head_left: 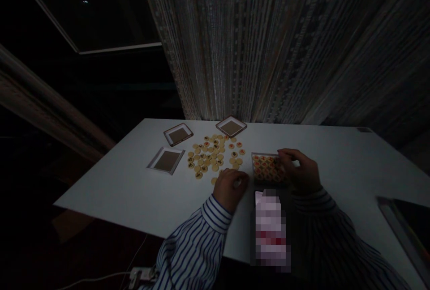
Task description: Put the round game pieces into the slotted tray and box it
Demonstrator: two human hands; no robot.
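Observation:
Many round, wooden-coloured Chinese chess pieces [215, 150] lie loose on the white table, some showing red or dark characters, others blank. Right of them, a shallow box [254, 182] holds rows of pieces with red characters. My right hand [302, 171] is at the box's right side, thumb and forefinger closed near its top right corner; whether they grip a piece or the rim is hidden. At the near edge of the loose pieces is my left hand [231, 187], its fingers curled into a pinch. What it holds, if anything, I cannot make out.
Three shallow trays or lids, one near left [167, 160], one behind it [178, 134] and one at the back [231, 126], surround the loose pieces. A lit phone [270, 223] lies before me. A dark flat object [410, 223] is at right. A fringe curtain [242, 48] hangs behind.

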